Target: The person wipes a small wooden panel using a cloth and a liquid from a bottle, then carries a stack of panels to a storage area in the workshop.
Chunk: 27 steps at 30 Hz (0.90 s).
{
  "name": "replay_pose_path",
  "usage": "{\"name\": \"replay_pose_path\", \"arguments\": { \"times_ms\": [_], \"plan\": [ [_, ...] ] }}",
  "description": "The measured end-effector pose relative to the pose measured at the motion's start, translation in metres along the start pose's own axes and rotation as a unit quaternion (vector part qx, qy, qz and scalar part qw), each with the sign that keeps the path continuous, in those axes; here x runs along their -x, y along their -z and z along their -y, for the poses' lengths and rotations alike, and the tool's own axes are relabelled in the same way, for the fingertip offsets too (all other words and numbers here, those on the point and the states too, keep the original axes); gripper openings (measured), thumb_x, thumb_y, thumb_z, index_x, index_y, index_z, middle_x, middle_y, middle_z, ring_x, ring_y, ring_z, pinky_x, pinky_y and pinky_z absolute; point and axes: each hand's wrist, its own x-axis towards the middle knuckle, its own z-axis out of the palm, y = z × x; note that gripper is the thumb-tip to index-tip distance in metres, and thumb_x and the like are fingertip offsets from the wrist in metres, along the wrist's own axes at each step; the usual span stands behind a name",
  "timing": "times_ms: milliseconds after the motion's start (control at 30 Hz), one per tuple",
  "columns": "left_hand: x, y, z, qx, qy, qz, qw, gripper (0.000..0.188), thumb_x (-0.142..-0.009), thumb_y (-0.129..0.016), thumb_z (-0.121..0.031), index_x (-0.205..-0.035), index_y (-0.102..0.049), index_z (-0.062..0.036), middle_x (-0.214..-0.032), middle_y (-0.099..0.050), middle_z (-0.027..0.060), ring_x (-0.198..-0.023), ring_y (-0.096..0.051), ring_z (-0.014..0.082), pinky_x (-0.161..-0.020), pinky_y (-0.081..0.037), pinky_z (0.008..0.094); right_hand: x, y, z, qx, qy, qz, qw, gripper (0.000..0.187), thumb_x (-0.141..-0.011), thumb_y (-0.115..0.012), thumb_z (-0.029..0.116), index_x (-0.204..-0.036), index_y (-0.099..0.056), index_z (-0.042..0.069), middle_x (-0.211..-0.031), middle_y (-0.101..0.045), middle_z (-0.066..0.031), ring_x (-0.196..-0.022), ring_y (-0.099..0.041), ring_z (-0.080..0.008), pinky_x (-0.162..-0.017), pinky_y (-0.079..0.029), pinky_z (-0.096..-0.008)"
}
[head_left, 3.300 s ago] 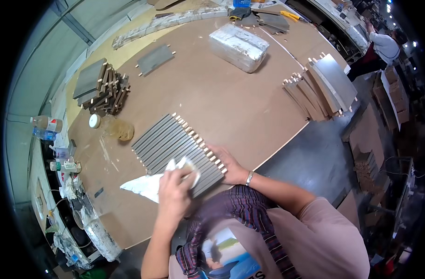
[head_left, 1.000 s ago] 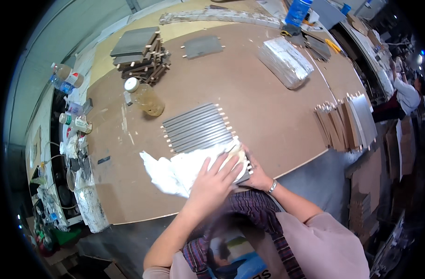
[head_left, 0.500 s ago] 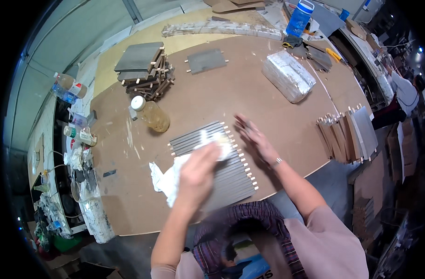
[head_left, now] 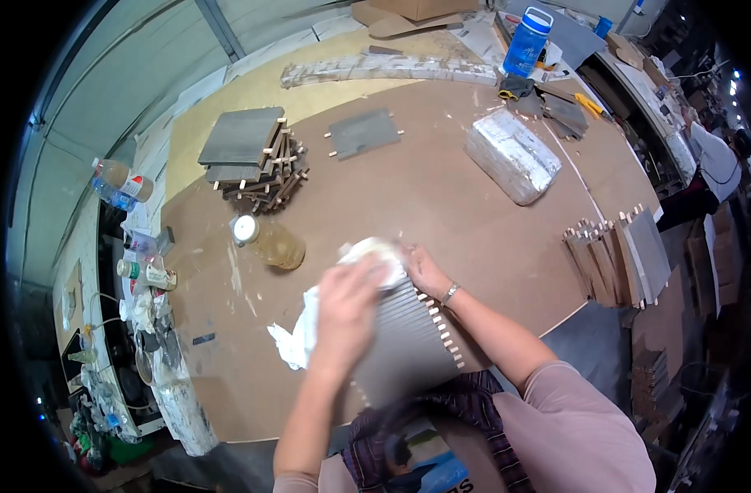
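Head view: on the tabletop (head_left: pixel 507 246), a bottle of amber liquid (head_left: pixel 278 246) is sitting beyond and left of the left fingers. The left hand (head_left: pixel 348 300) is holding a white cloth (head_left: pixel 303 330), its blurred fingers curling closed over the wad. Under and right of those fingers, a row of grey boards (head_left: pixel 412 338) is lying, pegs (head_left: pixel 444 334) projecting. The right hand (head_left: pixel 426 274) is resting by the far corner, fingers slightly bent; whether they are gripping is unclear. Good wiping is probably demanding even pressure and a braced row.
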Motion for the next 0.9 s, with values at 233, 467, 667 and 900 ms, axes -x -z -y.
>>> {"name": "replay_pose_path", "arguments": {
  "times_ms": [233, 467, 667, 900],
  "plan": [
    [0.031, 0.01, 0.058, -0.049, 0.066, 0.089, 0.993, 0.044, -0.078, -0.062, -0.001, -0.119, -0.067, -0.0171, -0.127, -0.061, 0.0041, -0.108, -0.055, 0.0288, -0.099, -0.041, 0.0435, -0.005, -0.006, -0.005, -0.065, 0.056, -0.011, 0.996, 0.029, -0.099, -0.049, 0.025, -0.111, -0.055, -0.001, -0.108, -0.06, -0.0112, -0.1, -0.059, -0.0199, -0.09, -0.046, -0.0312],
    [0.027, 0.033, 0.071, -0.049, 0.066, -0.092, 0.992, 0.035, -0.08, -0.059, 0.001, -0.114, -0.068, -0.0071, -0.116, -0.066, 0.0093, -0.104, -0.057, 0.0303, -0.094, -0.044, 0.041, -0.004, -0.004, 0.0, -0.044, 0.048, -0.016, 0.998, 0.033, -0.102, -0.043, 0.029, -0.105, -0.054, -0.003, -0.099, -0.058, -0.0121, -0.098, -0.056, -0.0193, -0.089, -0.045, -0.0316],
    [0.029, 0.005, 0.053, -0.08, 0.021, 0.123, 0.989, 0.042, -0.083, -0.062, -0.006, -0.124, -0.062, -0.0161, -0.135, -0.057, 0.0014, -0.125, -0.05, 0.0257, -0.111, -0.03, 0.051, -0.006, -0.005, -0.011, -0.034, 0.094, -0.019, 0.995, 0.034, -0.103, -0.043, 0.028, -0.105, -0.056, -0.003, -0.098, -0.058, -0.0127, -0.098, -0.056, -0.0216, -0.089, -0.045, -0.0321],
    [0.109, 0.045, 0.137, 0.445, 0.428, -0.162, 0.769, 0.026, -0.101, -0.046, -0.012, -0.112, -0.063, 0.0052, -0.104, -0.069, 0.0135, -0.09, -0.068, 0.0185, -0.081, -0.055, 0.0311, -0.011, -0.005, -0.012, 0.028, 0.092, 0.008, 0.995, 0.043, -0.104, -0.036, 0.033, -0.111, -0.059, -0.002, -0.103, -0.062, -0.0116, -0.099, -0.058, -0.0191, -0.094, -0.044, -0.0331]
  ]
}}
